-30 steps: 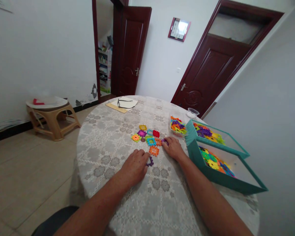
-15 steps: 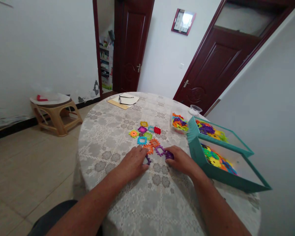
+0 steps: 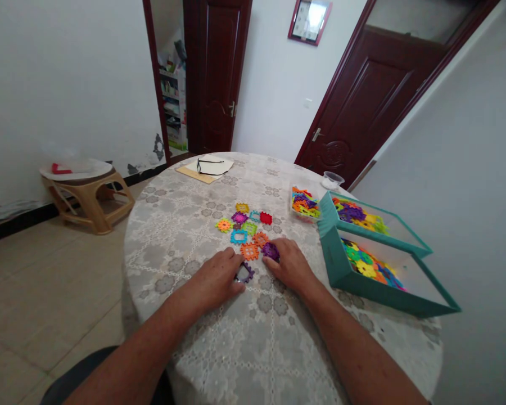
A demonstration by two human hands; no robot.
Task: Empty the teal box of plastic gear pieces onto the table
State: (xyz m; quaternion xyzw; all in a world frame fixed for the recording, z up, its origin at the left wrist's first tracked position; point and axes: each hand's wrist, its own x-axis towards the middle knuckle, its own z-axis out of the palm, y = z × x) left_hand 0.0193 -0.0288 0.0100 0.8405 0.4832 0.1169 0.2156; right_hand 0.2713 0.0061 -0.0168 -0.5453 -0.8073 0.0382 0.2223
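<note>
Left hand (image 3: 214, 277) fingers rest on a purple frame piece (image 3: 244, 273) — right hand (image 3: 290, 264) fingers cover a purple flower piece (image 3: 270, 251) on the tabletop (image 3: 253, 337).

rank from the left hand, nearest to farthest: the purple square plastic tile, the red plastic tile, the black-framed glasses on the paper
1. Purple square plastic tile, at the left hand's fingertips.
2. Red plastic tile, farther back in the tile cluster.
3. Black-framed glasses, at the table's far edge.

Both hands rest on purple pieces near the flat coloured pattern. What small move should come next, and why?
Probably the left hand should slide its purple square piece up toward the orange piece. The purple piece lies apart from the joined pattern, just below it, while the right hand already holds another purple piece against the pattern's edge.
</note>
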